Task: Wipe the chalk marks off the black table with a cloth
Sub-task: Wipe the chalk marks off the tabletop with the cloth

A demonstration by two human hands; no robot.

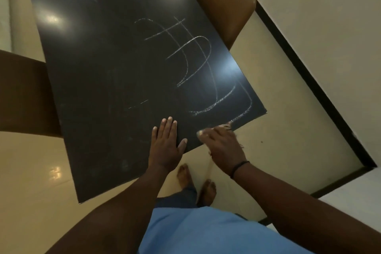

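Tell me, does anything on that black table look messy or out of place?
Yes: white chalk marks scrawl across the right half of the black table, loops and crossing lines. The right hand grips a frayed cloth at the near edge; the left hand rests flat.

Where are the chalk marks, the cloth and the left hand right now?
chalk marks [195, 64]: head view, on a curved white stroke mid-table.
cloth [227, 125]: head view, on the frayed bit showing past the right hand's fingers.
left hand [165, 142]: head view, on its back, flat on the table.
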